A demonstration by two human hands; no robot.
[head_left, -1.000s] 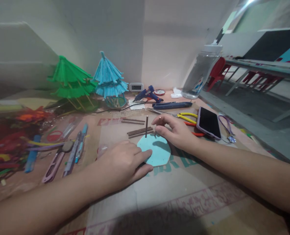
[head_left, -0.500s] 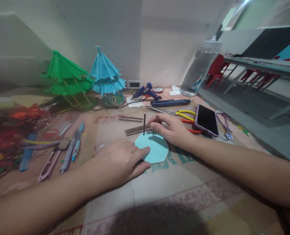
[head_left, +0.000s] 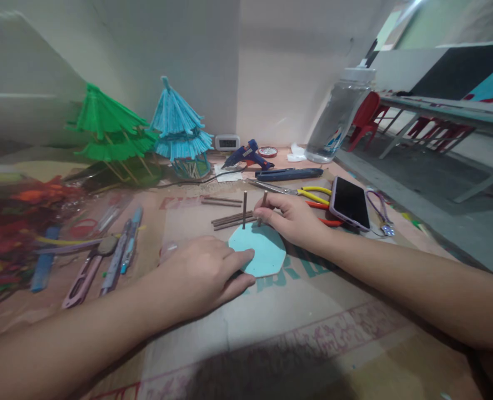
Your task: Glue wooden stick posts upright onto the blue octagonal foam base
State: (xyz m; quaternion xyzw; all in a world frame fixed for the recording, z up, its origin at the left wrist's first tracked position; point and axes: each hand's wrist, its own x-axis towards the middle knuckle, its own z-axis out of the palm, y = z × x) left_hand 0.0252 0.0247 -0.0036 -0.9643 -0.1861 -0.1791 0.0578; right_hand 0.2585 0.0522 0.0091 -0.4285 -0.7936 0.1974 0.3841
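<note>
A light blue eight-sided board [head_left: 263,253] lies flat before me, with small dots near its rim. My left hand [head_left: 205,269] holds its left side, index finger pressed on top and thumb at the near edge. One brown stick [head_left: 245,210] stands upright at the board's far edge. Just right of it, my right hand [head_left: 294,219] pinches a second brown stick [head_left: 265,197] between thumb and fingers, its lower end at the board and slightly tilted. Behind the board, several loose brown sticks [head_left: 230,221] lie in a bundle, and more sticks [head_left: 221,201] rest farther back.
A glue gun [head_left: 246,155], yellow-handled pliers [head_left: 313,193], a phone [head_left: 350,203] and a water bottle [head_left: 340,116] are behind and to the right. Green [head_left: 109,128] and blue [head_left: 180,122] model pavilions stand at the back left. Pens [head_left: 132,239] and a pink cutter [head_left: 84,278] lie left.
The stick in my right hand now tilts slightly, its top a little to the left. My left hand stays on the board. The view has shifted very slightly.
</note>
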